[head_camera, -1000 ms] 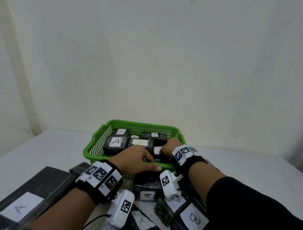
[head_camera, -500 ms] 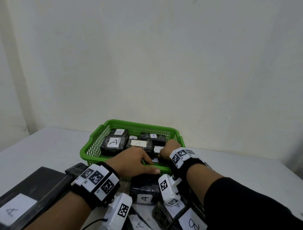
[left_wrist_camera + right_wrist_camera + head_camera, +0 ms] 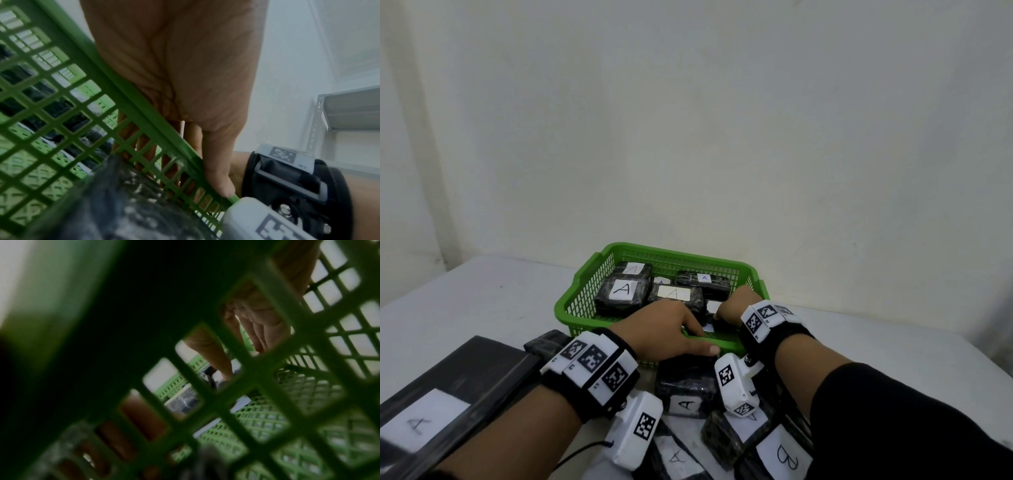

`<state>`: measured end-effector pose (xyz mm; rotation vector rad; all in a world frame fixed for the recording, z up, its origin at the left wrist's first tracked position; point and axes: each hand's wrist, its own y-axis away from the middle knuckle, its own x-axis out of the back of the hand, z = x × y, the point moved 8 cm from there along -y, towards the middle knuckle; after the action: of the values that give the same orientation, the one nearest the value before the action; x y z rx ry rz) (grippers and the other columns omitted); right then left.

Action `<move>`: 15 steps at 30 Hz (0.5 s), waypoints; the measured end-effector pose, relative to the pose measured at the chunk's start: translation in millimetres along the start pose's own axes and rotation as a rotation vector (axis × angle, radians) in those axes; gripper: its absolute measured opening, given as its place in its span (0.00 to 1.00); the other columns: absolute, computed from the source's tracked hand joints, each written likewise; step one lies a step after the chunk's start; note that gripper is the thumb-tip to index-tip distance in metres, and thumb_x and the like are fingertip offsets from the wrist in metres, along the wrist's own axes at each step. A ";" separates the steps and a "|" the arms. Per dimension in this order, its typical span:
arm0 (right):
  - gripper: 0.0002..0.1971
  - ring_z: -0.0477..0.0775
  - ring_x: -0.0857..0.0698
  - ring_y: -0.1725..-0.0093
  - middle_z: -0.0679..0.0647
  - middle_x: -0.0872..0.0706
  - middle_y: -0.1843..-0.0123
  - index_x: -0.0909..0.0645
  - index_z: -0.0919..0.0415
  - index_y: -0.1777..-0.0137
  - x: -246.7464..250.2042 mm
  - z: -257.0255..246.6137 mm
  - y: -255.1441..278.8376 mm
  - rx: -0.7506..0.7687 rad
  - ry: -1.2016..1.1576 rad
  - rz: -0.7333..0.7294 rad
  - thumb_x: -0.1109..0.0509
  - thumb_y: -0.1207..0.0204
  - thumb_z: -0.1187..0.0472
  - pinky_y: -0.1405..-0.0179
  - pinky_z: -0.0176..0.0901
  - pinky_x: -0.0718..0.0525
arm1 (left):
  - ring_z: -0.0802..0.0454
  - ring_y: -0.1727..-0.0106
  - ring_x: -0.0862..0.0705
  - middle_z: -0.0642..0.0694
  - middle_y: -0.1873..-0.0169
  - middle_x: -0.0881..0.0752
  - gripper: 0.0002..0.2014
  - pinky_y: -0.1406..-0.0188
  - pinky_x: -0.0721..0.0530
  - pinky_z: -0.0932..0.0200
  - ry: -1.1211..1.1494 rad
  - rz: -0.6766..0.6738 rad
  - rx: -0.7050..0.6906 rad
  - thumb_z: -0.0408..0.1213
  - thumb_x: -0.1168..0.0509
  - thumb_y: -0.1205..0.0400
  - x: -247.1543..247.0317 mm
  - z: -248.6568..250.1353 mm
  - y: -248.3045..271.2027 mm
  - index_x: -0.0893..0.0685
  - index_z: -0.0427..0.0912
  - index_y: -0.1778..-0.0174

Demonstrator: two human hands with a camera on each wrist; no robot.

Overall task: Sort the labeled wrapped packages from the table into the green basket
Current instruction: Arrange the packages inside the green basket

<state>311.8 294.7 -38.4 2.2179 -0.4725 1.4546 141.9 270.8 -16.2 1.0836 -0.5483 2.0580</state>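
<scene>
The green basket (image 3: 654, 248) stands mid-table with several black wrapped packages labeled A (image 3: 623, 291) inside. My left hand (image 3: 671, 329) grips its near rim: in the left wrist view the thumb (image 3: 218, 178) lies along the outside of the rim (image 3: 144, 104) and the fingers curl inside behind the mesh. My right hand (image 3: 732, 306) reaches down into the basket's near right corner over a small package with a white label (image 3: 711, 306). Through the mesh (image 3: 257, 386) the right wrist view shows its thumb (image 3: 218, 363) and fingers on either side of that package.
Just before the basket lie more wrapped packages: one marked A (image 3: 686, 390), another A (image 3: 678, 457), and one marked B (image 3: 784, 455). A large flat black package labeled A (image 3: 448, 394) fills the near left. The wall stands close behind the basket.
The head view has shifted slightly. Both hands keep their places at the basket's near rim and corner, and no package has visibly moved.
</scene>
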 end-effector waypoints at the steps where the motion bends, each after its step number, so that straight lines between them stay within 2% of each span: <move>1: 0.23 0.48 0.18 0.66 0.51 0.17 0.63 0.31 0.58 0.71 2.6 -1.5 3.1 0.002 -0.044 -0.005 0.28 0.15 0.61 0.69 0.41 0.29 | 0.70 0.68 0.20 0.70 0.68 0.17 0.19 0.68 0.28 0.72 -0.002 0.001 0.006 0.63 0.27 0.22 0.0 0.0 0.3 0.04 0.55 0.45; 3: 0.21 0.50 0.26 0.70 0.53 0.23 0.67 0.29 0.61 0.69 15.6 -2.3 11.3 -0.008 -0.143 0.020 0.26 0.16 0.60 0.73 0.41 0.31 | 0.68 0.66 0.20 0.69 0.66 0.16 0.20 0.67 0.28 0.70 -0.015 0.001 0.011 0.63 0.27 0.21 0.4 0.4 0.6 0.04 0.53 0.45; 5: 0.14 0.52 0.22 0.68 0.55 0.20 0.64 0.21 0.66 0.61 38.1 -3.3 22.2 0.026 -0.206 0.074 0.24 0.18 0.59 0.71 0.41 0.26 | 0.67 0.62 0.19 0.65 0.60 0.13 0.20 0.63 0.25 0.69 -0.022 -0.007 0.019 0.63 0.27 0.22 0.6 0.5 1.2 0.04 0.53 0.45; 6: 0.11 0.54 0.18 0.64 0.57 0.15 0.59 0.16 0.69 0.52 49.5 -2.7 28.9 0.056 -0.226 0.098 0.25 0.18 0.60 0.66 0.42 0.21 | 0.65 0.60 0.18 0.61 0.55 0.11 0.20 0.60 0.23 0.67 -0.024 -0.014 0.022 0.63 0.27 0.22 0.4 0.8 2.3 0.04 0.53 0.45; 7: 0.14 0.56 0.14 0.58 0.59 0.11 0.51 0.14 0.71 0.40 60.4 0.3 33.6 0.089 -0.257 0.127 0.25 0.19 0.60 0.57 0.46 0.15 | 0.64 0.58 0.16 0.58 0.50 0.09 0.20 0.58 0.21 0.65 -0.028 -0.020 0.023 0.64 0.27 0.22 0.6 2.2 3.8 0.04 0.53 0.45; 8: 0.21 0.58 0.12 0.50 0.61 0.10 0.40 0.17 0.70 0.29 70.8 4.5 40.5 0.117 -0.296 0.155 0.25 0.19 0.61 0.46 0.51 0.12 | 0.63 0.57 0.16 0.56 0.46 0.08 0.20 0.56 0.20 0.64 -0.032 -0.025 0.026 0.64 0.27 0.22 1.0 3.3 5.1 0.04 0.53 0.45; 9: 0.26 0.58 0.12 0.45 0.62 0.12 0.33 0.22 0.66 0.22 79.9 9.8 50.3 0.136 -0.334 0.178 0.25 0.19 0.60 0.36 0.55 0.13 | 0.62 0.57 0.15 0.55 0.45 0.08 0.21 0.54 0.18 0.64 -0.034 -0.030 0.031 0.63 0.27 0.22 1.3 4.7 6.9 0.04 0.53 0.45; 10: 0.30 0.59 0.12 0.41 0.61 0.14 0.29 0.25 0.63 0.19 87.8 14.6 61.8 0.165 -0.363 0.203 0.24 0.19 0.59 0.32 0.57 0.14 | 0.62 0.56 0.14 0.55 0.45 0.07 0.21 0.52 0.16 0.62 -0.036 -0.032 0.040 0.63 0.27 0.22 2.2 5.9 8.4 0.04 0.53 0.44; 11: 0.31 0.59 0.13 0.38 0.60 0.14 0.28 0.27 0.60 0.18 93.5 19.6 72.7 0.192 -0.388 0.222 0.23 0.20 0.57 0.32 0.56 0.15 | 0.60 0.54 0.13 0.55 0.46 0.07 0.21 0.49 0.14 0.60 -0.041 -0.031 0.048 0.63 0.27 0.22 3.6 7.8 10.8 0.05 0.53 0.44; 13: 0.32 0.57 0.15 0.36 0.58 0.14 0.28 0.27 0.57 0.18 98.4 31.5 95.5 0.228 -0.425 0.237 0.22 0.20 0.54 0.36 0.50 0.19 | 0.58 0.51 0.11 0.55 0.50 0.06 0.20 0.43 0.12 0.54 -0.054 -0.033 0.057 0.63 0.27 0.22 6.1 12.8 16.0 0.05 0.53 0.44; 15: 0.33 0.55 0.17 0.36 0.57 0.15 0.27 0.27 0.54 0.17 95.6 42.1 118.0 0.250 -0.440 0.216 0.22 0.19 0.52 0.38 0.47 0.23 | 0.59 0.49 0.11 0.56 0.48 0.07 0.19 0.38 0.13 0.53 -0.071 -0.029 0.042 0.60 0.27 0.20 9.4 20.4 22.0 0.06 0.54 0.41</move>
<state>321.2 168.7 55.8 2.7775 -0.7233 1.1692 132.0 247.3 2.2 1.1863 -0.5238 2.0197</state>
